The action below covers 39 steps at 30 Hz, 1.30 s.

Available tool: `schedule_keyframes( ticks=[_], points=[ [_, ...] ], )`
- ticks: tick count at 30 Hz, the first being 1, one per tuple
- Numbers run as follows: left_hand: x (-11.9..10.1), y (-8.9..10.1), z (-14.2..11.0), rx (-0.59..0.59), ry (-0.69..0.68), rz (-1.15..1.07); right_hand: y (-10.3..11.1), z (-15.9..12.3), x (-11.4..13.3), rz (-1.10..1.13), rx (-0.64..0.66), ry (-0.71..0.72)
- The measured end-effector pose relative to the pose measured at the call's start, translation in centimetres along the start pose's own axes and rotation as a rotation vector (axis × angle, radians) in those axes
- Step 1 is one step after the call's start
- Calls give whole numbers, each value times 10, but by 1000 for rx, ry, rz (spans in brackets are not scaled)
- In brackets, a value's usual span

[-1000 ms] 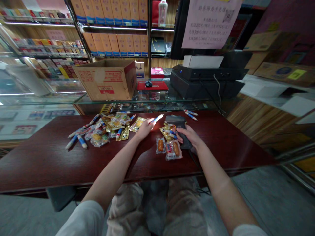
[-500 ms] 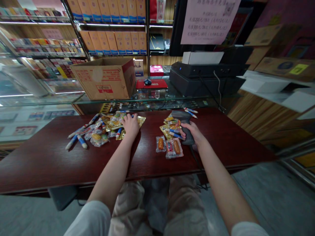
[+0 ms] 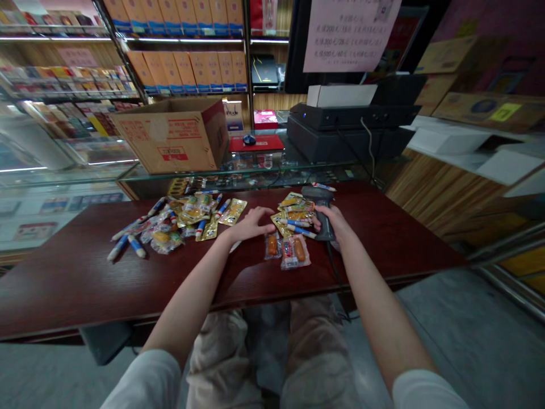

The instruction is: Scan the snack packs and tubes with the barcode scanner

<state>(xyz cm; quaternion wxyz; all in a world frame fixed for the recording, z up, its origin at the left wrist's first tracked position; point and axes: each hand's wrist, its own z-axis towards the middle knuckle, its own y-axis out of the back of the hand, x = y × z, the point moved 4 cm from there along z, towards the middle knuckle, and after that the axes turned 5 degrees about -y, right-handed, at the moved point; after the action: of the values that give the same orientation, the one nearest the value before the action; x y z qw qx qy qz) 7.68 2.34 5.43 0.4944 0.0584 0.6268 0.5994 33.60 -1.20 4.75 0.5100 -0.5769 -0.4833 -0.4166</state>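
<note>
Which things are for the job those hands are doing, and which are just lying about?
Seem part of the job:
- scanner, held in the right grip
- wrapped brown snacks, near the left grip
- gold packets
- blue-and-white sticks

Probably just lying about:
- cardboard box
- computer mouse on its red mat
- paper sign
- white box

A shop, with stocked shelves [image 3: 183, 41]
</note>
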Motion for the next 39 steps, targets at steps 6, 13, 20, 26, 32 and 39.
schedule_keyframes(
  ticks=[6, 13, 20, 26, 32, 39],
  points=[
    [-2, -22, 4, 136, 49, 61, -5, 0, -1, -11, 13, -7],
    [48, -1, 7, -329, 157, -160, -13, -3, -3, -24, 38, -30],
    [42, -1, 4, -552, 240, -1031, -13, -6, -3, -34, 80, -56],
    [27, 3, 1, -537, 287, -1370, -13, -4, -6, -33, 101, -58],
    [36, 3, 3, -607, 400, -1479, -16, -7, -4, -33, 114, -71],
    [33, -6, 7, -543, 339, -1477, -25, -15, 1, -8, 258, -70]
  ],
)
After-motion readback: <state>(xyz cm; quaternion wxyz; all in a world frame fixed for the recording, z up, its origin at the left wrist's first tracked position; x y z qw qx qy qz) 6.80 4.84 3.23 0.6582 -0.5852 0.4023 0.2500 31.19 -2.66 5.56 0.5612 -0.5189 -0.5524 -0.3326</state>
